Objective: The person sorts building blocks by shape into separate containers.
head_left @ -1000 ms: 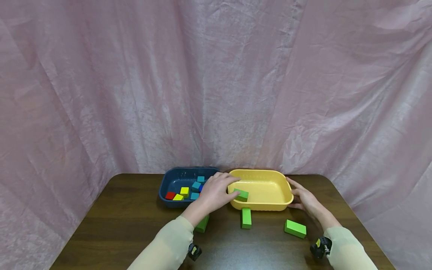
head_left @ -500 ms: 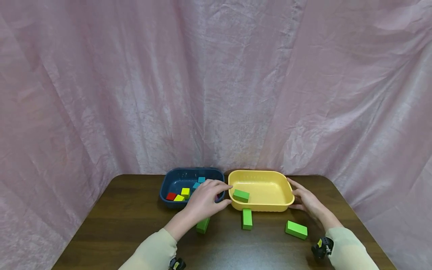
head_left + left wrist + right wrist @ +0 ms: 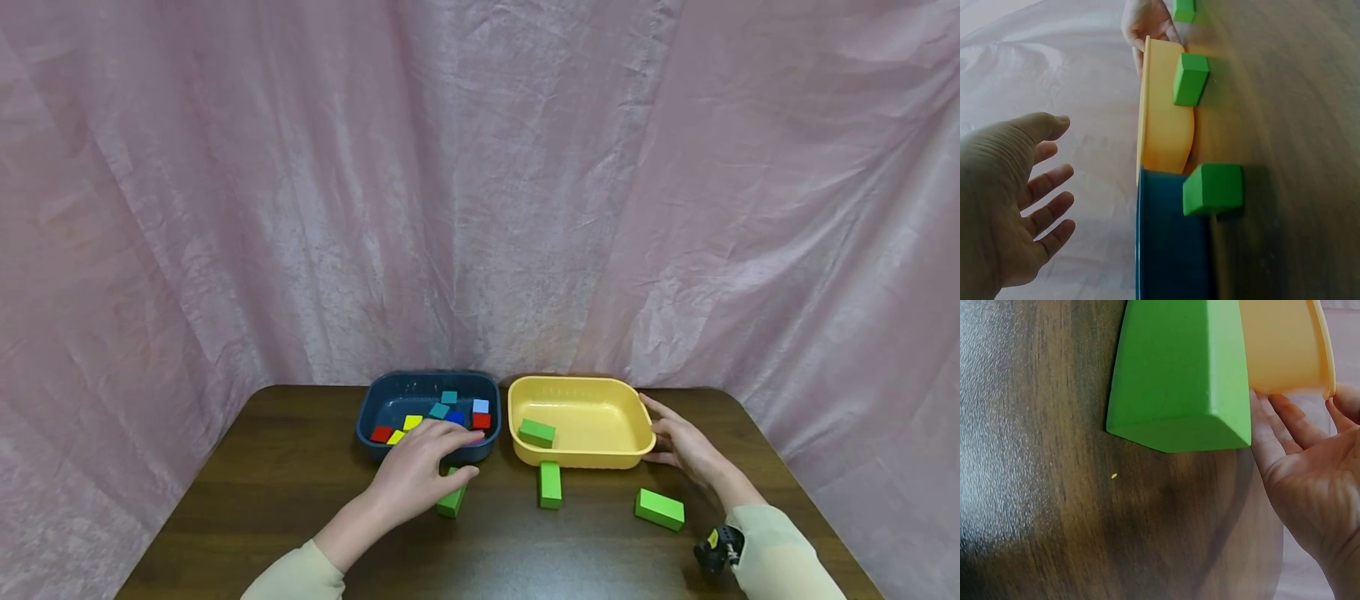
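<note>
My left hand hovers over the near side of the dark blue tray, thumb and fingers spread with nothing between them. Just beyond its thumb a green block lies on the table, partly covered by the hand. In the left wrist view that hand shows its fingers apart. At the right end of the yellow tray, my right hand rests its extended fingers against the wall. The right wrist view has its fingertips at the tray's side and the thumb by the rim. One green block lies inside the yellow tray.
Another green block lies right in front of the yellow tray, and one more green block is nearer the right wrist. Red, yellow, teal and blue blocks fill part of the blue tray. A pink curtain hangs behind the table.
My left hand has drawn back from the yellow tray, moving left and toward me, leaving the green block inside. The right hand stays at the tray's end.
</note>
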Tool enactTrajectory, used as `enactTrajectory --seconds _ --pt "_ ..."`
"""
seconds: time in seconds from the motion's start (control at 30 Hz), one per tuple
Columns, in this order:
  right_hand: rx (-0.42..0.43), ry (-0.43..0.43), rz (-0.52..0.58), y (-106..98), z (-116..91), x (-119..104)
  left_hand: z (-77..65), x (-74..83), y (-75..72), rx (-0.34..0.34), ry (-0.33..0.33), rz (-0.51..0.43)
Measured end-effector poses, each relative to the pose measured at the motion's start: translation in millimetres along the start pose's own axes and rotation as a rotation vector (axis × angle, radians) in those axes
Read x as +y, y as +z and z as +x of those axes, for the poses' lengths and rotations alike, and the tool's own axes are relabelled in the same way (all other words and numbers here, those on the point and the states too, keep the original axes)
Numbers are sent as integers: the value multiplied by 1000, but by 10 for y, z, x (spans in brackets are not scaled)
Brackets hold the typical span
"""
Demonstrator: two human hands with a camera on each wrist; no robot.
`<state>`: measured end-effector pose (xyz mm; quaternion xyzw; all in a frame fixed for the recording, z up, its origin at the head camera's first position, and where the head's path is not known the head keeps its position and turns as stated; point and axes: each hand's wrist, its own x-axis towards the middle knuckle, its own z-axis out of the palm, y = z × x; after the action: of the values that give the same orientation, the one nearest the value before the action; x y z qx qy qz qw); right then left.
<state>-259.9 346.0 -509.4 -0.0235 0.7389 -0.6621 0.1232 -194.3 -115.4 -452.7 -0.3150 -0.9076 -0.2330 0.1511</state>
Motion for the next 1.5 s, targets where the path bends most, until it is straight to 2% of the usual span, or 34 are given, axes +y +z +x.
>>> enactTrajectory --seconds 0.27,0.47,0.67,0.87,1.17,1.33,1.5 --pt "0 -1 -1 -7 1 14 -180 -60 -7 -3 -69 58" --pt "-2 -7 -3 -7 2 14 -266 -117 25 -55 -105 106" --pt "-7 -5 4 -8 -1 8 -347 -179 72 -128 -186 107" --pt "-11 -4 3 -15 0 13 -376 -207 179 -183 -283 108" --pt "-8 -9 9 -5 1 13 -399 -241 397 -203 -402 127" --pt "-3 -9 9 -5 -2 10 -386 -260 469 -219 -442 129" --pt "-2 -5 12 -4 -5 5 -359 -281 505 -235 -450 120"
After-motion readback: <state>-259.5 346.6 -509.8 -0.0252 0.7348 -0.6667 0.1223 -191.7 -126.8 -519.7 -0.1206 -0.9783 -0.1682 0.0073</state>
